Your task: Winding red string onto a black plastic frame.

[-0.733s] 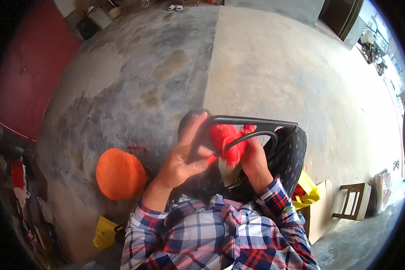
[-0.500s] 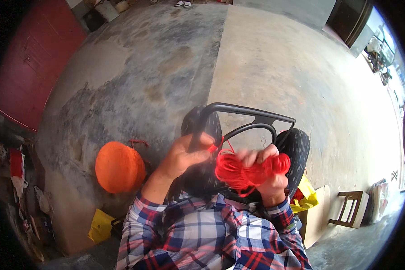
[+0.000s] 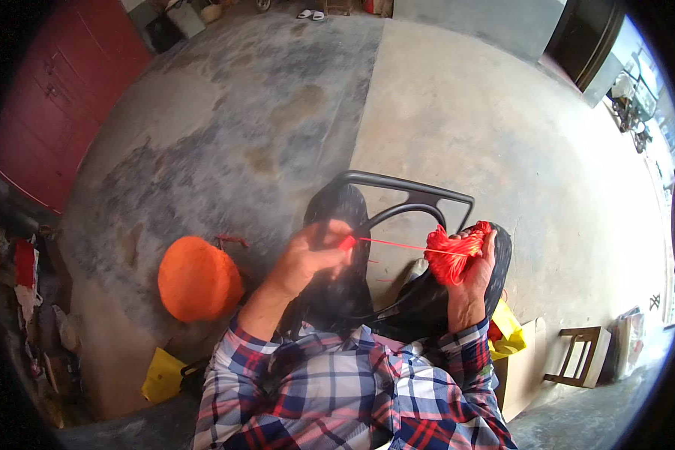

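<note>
Left hand (image 3: 313,256): blurred; thumb and fingers closed on red winding (image 3: 346,243). Cannot tell whether fingers also grip frame. Right hand (image 3: 472,279): palm up, fingers curled round red cord hank (image 3: 448,257), loops hanging left of palm. Single red strand (image 3: 397,244) runs straight from left fingertips to hank. Black tubular frame (image 3: 405,181): top bar beyond both hands' fingers, curved inner bar between them. Orange round-topped item (image 3: 199,279): on floor, left of left fingers. Wooden stool (image 3: 594,355): well right of right fingers.
</note>
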Demonstrator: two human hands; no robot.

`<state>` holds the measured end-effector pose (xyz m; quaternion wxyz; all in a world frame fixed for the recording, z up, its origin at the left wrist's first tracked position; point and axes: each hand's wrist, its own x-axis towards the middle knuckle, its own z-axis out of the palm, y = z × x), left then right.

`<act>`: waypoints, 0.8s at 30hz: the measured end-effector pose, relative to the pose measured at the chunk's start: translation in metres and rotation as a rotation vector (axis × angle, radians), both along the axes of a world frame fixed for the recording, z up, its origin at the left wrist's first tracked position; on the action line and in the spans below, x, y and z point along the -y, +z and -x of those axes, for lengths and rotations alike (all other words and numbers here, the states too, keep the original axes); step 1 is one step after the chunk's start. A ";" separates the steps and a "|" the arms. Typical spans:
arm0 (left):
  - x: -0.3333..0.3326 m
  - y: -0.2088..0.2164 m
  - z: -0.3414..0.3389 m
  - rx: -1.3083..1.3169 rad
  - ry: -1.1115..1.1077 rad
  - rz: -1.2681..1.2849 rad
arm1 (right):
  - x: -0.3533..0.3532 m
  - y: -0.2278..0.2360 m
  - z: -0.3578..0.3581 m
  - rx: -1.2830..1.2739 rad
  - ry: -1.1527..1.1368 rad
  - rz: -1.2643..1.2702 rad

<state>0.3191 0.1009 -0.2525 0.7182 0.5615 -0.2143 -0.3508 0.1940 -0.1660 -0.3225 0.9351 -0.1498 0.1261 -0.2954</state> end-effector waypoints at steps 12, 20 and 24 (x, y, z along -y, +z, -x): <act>0.019 0.039 0.021 0.513 0.013 -0.153 | -0.061 0.098 -0.016 -0.279 0.484 1.087; 0.011 0.022 0.006 0.555 -0.143 0.086 | -0.060 0.051 -0.020 0.042 0.440 0.536; 0.015 0.026 0.001 0.506 -0.240 0.203 | -0.070 0.023 -0.021 0.019 0.642 -0.002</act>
